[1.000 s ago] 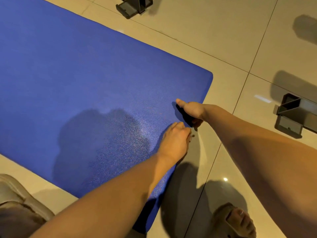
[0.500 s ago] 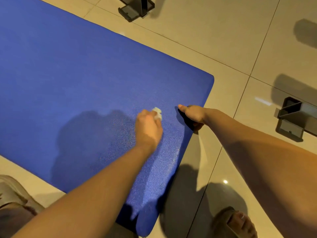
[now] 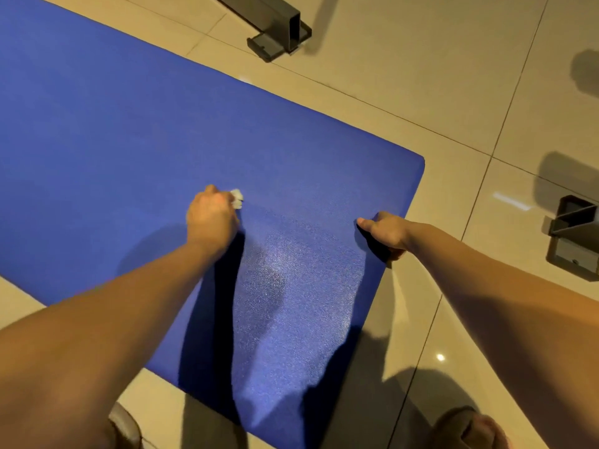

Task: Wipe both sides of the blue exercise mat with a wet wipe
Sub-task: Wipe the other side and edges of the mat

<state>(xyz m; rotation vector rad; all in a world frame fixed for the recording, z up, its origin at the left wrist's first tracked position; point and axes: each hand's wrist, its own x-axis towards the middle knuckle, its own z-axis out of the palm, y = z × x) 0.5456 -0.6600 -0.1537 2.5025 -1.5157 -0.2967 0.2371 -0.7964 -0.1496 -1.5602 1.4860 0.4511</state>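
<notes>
The blue exercise mat (image 3: 136,131) lies flat on the tiled floor and fills the left and middle of the head view. My left hand (image 3: 212,218) presses down on the mat's middle, closed around a small white wet wipe (image 3: 237,198) that sticks out past the knuckles. My right hand (image 3: 385,233) grips the mat's short right edge, thumb on top and fingers under it. A damp, shiny patch (image 3: 285,273) shows on the mat between my hands.
A dark metal frame foot (image 3: 278,34) stands on the tiles beyond the mat's far edge. Another dark metal foot (image 3: 575,234) sits at the right. My sandalled feet show at the bottom left (image 3: 124,429) and bottom right (image 3: 470,427).
My left hand has slid with the wipe from the mat's right edge leftward and away from me, leaving a wet streak. My right hand kept its grip on the edge.
</notes>
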